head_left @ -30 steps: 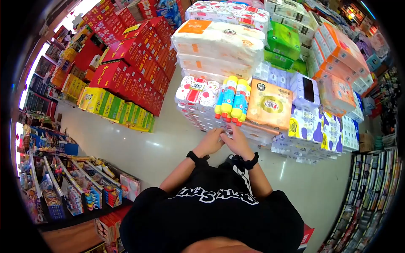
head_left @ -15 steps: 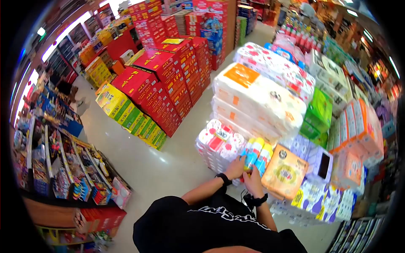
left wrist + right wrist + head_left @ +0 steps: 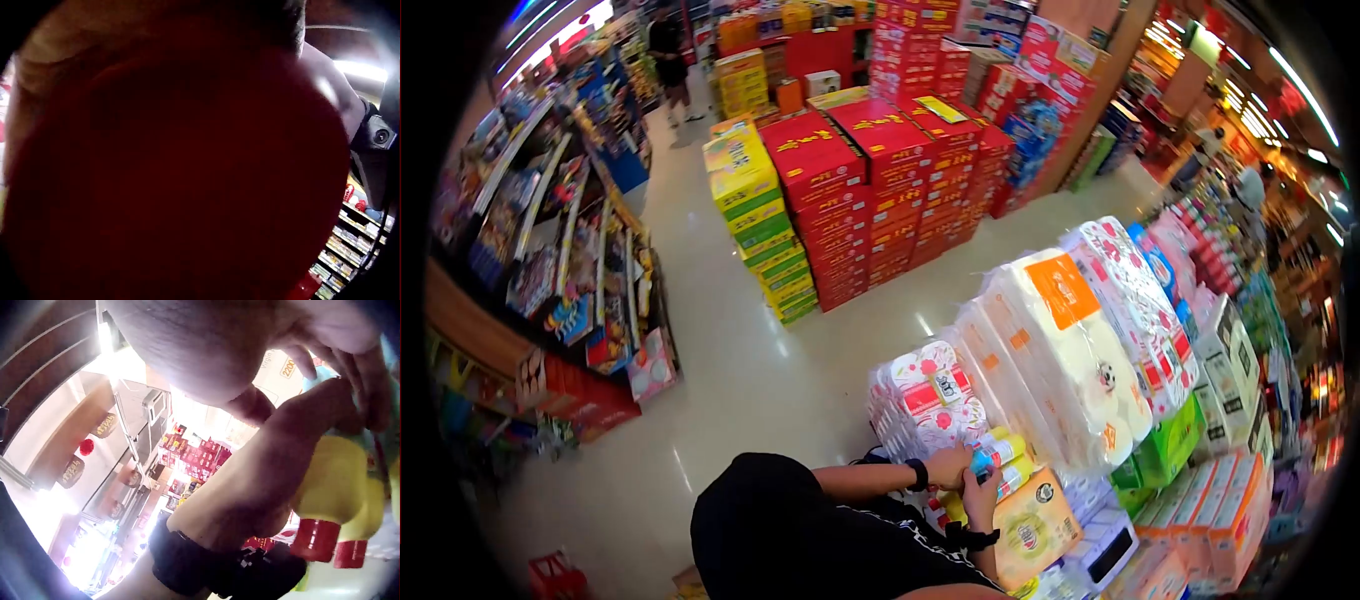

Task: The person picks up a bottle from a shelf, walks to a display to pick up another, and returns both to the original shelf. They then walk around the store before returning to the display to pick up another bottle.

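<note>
Yellow bottles with blue labels, bunched side by side, lie between a patterned tissue roll pack and an orange package in the head view. My left hand grips the bunch from the left; my right hand holds it from the near side, close to the left. In the right wrist view, the left hand has fingers on the bottles, red caps pointing down, and the right hand looms above. Dark red blur fills most of the left wrist view.
Tall white tissue packs stand beyond the bottles, with green and orange-white packs at the right. Stacked red cartons and yellow-green boxes stand across the aisle. Shelves line the left; a person is farther back.
The hands have moved from the red-cap end farther onto the bottles and now grip them. The head view has turned left, so the packs appear lower and farther right.
</note>
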{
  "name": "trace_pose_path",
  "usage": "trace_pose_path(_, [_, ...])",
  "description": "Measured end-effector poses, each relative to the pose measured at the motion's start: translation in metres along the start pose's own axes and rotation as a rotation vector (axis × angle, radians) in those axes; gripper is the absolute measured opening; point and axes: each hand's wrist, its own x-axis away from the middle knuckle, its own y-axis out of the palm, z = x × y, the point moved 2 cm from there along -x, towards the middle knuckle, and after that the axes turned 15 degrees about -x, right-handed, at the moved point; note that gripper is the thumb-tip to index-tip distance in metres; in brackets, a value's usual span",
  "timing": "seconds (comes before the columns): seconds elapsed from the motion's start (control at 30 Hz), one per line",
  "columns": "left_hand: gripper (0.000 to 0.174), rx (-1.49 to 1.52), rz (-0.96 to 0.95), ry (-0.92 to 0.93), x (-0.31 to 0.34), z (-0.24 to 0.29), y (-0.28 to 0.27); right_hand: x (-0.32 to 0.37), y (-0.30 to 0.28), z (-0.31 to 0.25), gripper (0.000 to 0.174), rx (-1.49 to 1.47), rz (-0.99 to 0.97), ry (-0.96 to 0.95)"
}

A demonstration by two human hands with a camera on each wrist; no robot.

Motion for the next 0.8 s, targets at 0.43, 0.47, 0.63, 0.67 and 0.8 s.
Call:
trace_pose_path(0.43, [0.058,0.194,0.097,-0.245,0.055,-0.002,-0.019,0.02,0.002,-0.014,0.071,-0.305,-0.322,-0.115])
trace_pose_path(0.47, [0.058,0.214,0.13,-0.243,0.065,0.0,-0.018,0.024,0.005,-0.009,0.071,-0.287,-0.337,-0.148])
trace_pose_path(0.63, [0.062,0.459,0.346,-0.232,0.123,0.003,-0.019,0.049,0.025,-0.018,0.066,-0.346,-0.46,-0.073])
trace_pose_path(0.67, [0.063,0.494,0.358,-0.285,0.138,0.003,-0.02,0.057,0.03,-0.02,0.066,-0.365,-0.487,-0.041])
trace_pose_path(0.8, [0.068,0.639,0.416,-0.455,0.219,-0.011,-0.01,0.073,0.073,-0.004,0.064,-0.269,-0.682,-0.254])
